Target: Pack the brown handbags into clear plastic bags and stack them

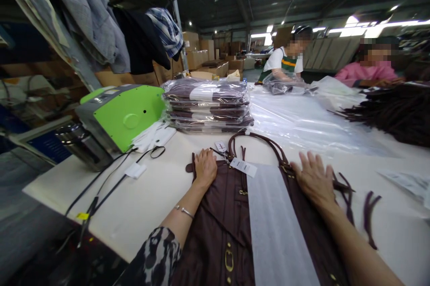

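Observation:
A dark brown handbag (218, 223) lies flat before me on the white table, its looped handles (268, 139) pointing away. A strip of white paper (280, 227) runs down its middle. Paper tags (243, 167) hang near the handle base, and a brass buckle (229, 260) shows on the front. My left hand (205, 168) rests on the bag's upper left corner, fingers stretched forward and holding nothing. On the upper right corner lies my right hand (315, 179), palm down with its fingers apart. Brown straps (347, 194) stick out beside it.
Plastic-wrapped brown bags (208, 104) form a stack behind the handles. A green machine (131, 113), steel flask (83, 147) and cables (110, 187) stand at left. Clear plastic sheets (289, 120) and a brown strap pile (396, 113) lie at right. Two people (285, 62) work across the table.

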{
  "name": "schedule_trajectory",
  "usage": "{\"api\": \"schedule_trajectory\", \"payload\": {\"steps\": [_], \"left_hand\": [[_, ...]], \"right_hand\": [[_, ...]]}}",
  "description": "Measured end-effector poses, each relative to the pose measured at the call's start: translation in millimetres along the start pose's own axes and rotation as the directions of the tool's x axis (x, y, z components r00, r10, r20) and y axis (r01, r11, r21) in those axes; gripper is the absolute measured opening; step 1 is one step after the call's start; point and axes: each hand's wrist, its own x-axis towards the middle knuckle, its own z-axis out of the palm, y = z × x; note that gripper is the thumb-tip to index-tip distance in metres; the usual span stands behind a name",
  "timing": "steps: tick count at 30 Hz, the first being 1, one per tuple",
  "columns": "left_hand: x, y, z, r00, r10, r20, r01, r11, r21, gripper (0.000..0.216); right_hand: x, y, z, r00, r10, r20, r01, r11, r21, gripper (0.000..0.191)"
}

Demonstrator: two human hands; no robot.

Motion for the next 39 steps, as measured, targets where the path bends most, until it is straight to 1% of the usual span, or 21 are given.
{"api": "schedule_trajectory", "payload": {"steps": [3,5,8,10,12,16,19,22,24,27,29,31,33,35,37,38,39], "left_hand": [[2,0,-4,0.999,0.017,0.033,-0.018,1.0,0.009,0.036],[11,1,-9,0.998,0.034,0.052,-0.034,0.999,0.016,0.038],[41,3,-16,0.994,0.06,0.091,-0.062,0.998,0.023,0.041],[67,6,-17,0.984,0.088,0.156,-0.092,0.996,0.019,0.041],[92,11,-14,0.96,0.108,0.259,-0.116,0.993,0.016,0.04],[130,20,-4,0.881,0.089,0.465,-0.121,0.992,0.039,0.04],[146,23,0,0.831,0.108,0.545,-0.153,0.987,0.038,0.037],[156,22,-1,0.8,0.124,0.588,-0.166,0.986,0.018,0.032],[158,20,-2,0.786,0.109,0.609,-0.138,0.99,0.002,0.029],[158,16,-6,0.775,0.06,0.629,-0.044,0.998,-0.041,0.024],[154,12,-11,0.778,0.034,0.627,0.039,0.994,-0.103,0.022],[149,8,-21,0.797,0.016,0.604,0.132,0.971,-0.199,0.02],[141,4,-34,0.823,-0.005,0.568,0.227,0.919,-0.321,0.02],[128,2,-49,0.842,-0.021,0.539,0.309,0.838,-0.449,0.024],[108,0,-65,0.841,-0.012,0.541,0.369,0.743,-0.558,0.026],[93,-1,-73,0.836,0.002,0.549,0.388,0.705,-0.593,0.027],[77,-2,-79,0.82,0.025,0.572,0.416,0.659,-0.626,0.028]], "right_hand": [[-17,12,30,0.995,-0.045,0.086,0.054,0.993,-0.108,0.054],[-22,19,42,0.994,-0.048,0.096,0.063,0.987,-0.15,0.055],[-20,22,46,0.993,-0.055,0.104,0.073,0.983,-0.171,0.057],[-17,22,44,0.992,-0.041,0.123,0.062,0.983,-0.173,0.055],[-16,22,42,0.99,-0.045,0.136,0.068,0.983,-0.173,0.052],[-15,22,39,0.983,-0.098,0.156,0.123,0.979,-0.162,0.045],[-15,22,38,0.982,-0.106,0.156,0.131,0.978,-0.16,0.042],[-14,21,37,0.98,-0.112,0.161,0.138,0.978,-0.159,0.04],[-13,20,36,0.98,-0.116,0.164,0.143,0.977,-0.159,0.039],[-13,19,33,0.98,-0.124,0.158,0.149,0.977,-0.155,0.037],[-13,18,31,0.98,-0.13,0.149,0.152,0.977,-0.149,0.036],[-13,17,28,0.981,-0.135,0.141,0.154,0.978,-0.139,0.034],[-13,17,27,0.982,-0.131,0.134,0.149,0.981,-0.127,0.034],[-12,17,28,0.984,-0.118,0.13,0.133,0.985,-0.113,0.033],[-11,17,29,0.987,-0.1,0.128,0.113,0.989,-0.098,0.032],[-11,18,30,0.988,-0.094,0.126,0.105,0.99,-0.09,0.032],[-11,18,31,0.988,-0.088,0.124,0.099,0.992,-0.083,0.032]]}}
